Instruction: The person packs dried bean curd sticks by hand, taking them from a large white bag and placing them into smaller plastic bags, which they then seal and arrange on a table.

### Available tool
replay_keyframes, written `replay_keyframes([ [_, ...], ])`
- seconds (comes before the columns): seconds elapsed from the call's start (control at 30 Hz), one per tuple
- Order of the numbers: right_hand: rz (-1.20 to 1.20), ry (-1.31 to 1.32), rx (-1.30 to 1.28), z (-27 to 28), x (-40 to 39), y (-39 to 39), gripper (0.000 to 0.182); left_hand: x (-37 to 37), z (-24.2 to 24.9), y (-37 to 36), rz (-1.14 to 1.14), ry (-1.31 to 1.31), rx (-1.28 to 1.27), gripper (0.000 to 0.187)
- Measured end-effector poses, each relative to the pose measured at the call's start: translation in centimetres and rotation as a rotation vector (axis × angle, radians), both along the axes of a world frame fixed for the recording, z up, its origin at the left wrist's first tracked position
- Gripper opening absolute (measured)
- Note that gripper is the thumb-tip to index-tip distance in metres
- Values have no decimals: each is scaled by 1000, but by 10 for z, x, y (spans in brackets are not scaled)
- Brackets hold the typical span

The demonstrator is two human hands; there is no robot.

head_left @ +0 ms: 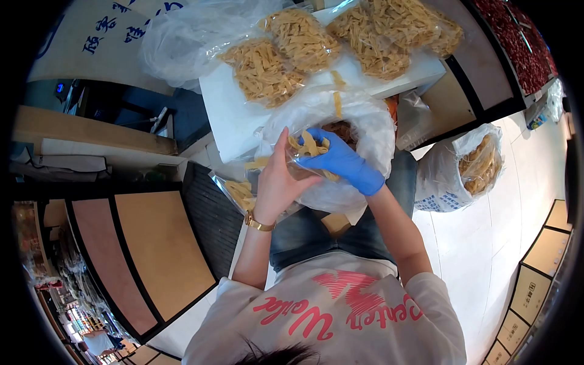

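My left hand [280,179], bare and with a gold watch [260,222] at the wrist, curves around a clear plastic bag [293,170]. In a blue glove, my right hand [342,163] closes on tan dried strips [309,147] at the bag's mouth. Both hands are over the front of a large white plastic sack [376,125], whose opening shows something brown inside. A few more strips [240,193] lie in clear plastic to the left of my left wrist. Where the bag's lower end lies is hard to make out.
Several filled clear bags of tan strips [261,73] rest on a white table [222,115] beyond the sack. Loose clear plastic bags [182,42] are piled at its left. Another white sack [459,182] stands on the floor to the right. Cabinets [158,243] flank the left side.
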State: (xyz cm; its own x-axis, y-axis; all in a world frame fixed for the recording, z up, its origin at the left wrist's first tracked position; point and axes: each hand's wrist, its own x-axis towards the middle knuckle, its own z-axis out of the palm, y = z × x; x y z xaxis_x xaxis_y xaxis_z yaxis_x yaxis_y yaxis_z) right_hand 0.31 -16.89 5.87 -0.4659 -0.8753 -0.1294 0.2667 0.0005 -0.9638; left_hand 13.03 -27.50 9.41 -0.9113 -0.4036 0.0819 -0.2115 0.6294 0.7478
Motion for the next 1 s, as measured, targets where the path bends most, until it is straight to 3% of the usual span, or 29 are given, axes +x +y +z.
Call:
replay_keyframes([
  [0.07,123,146,164,-6,-4,2,56,1,-4,-1,7,39,14,106],
  [0.1,122,147,166,-11,-7,2,56,2,-6,-1,-6,38,-7,107],
  [0.17,337,187,-27,-18,-13,1,58,3,-6,-1,-19,39,-26,108],
  [0.27,401,373,75,-1,-26,0,59,3,-2,0,21,9,-2,109],
  [0.37,313,325,164,31,-31,6,58,3,2,-4,59,7,157,112],
  [0.4,181,515,80,28,-33,7,53,3,0,-9,51,71,190,111],
  [0.43,185,514,80,27,-35,6,53,3,-1,-11,42,135,223,111],
  [0.53,173,360,49,40,-37,3,49,2,2,-13,58,133,225,109],
  [0.6,476,412,387,63,-33,-1,43,-2,10,-6,51,105,227,108],
  [0.63,476,412,388,56,-33,-2,43,-4,12,-3,44,78,230,107],
  [0.7,590,578,128,44,-32,-7,40,-4,5,-3,9,96,187,106],
  [0.8,480,804,18,62,-40,6,42,-3,1,-6,-21,159,205,104],
  [1.0,506,779,85,105,-60,38,36,9,20,-22,-28,234,279,101],
])
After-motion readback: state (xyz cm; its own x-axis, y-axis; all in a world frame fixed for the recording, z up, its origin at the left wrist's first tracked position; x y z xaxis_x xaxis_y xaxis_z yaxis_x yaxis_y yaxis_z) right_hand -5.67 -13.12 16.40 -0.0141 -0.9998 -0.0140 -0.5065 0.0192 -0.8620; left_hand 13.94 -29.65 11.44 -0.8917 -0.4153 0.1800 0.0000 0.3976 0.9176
